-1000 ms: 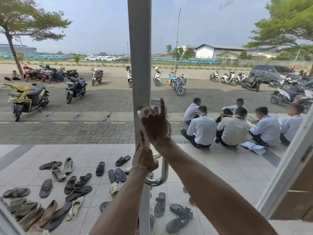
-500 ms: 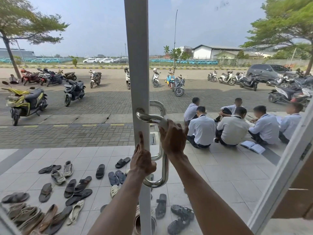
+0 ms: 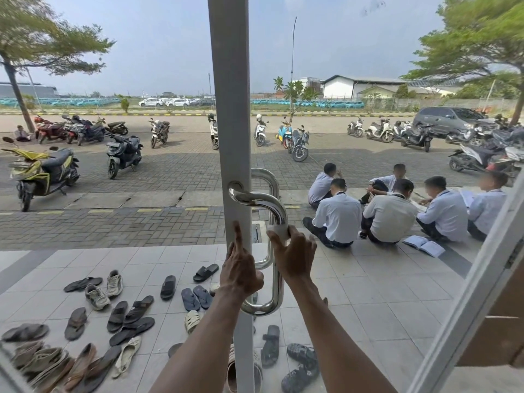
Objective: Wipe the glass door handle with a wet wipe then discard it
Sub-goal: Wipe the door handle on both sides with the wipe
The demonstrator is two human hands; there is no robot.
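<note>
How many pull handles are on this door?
2. The near handle, where the right hand presses the wet wipe; the outer handle directly behind it through the glass, partly hidden.

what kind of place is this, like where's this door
Probably the front entrance of a school, training centre or office. The glass door's steel handle faces a tiled porch strewn with sandals, a group in matching pale shirts sits on the step with books, and scooters fill the paved lot beyond.
</note>
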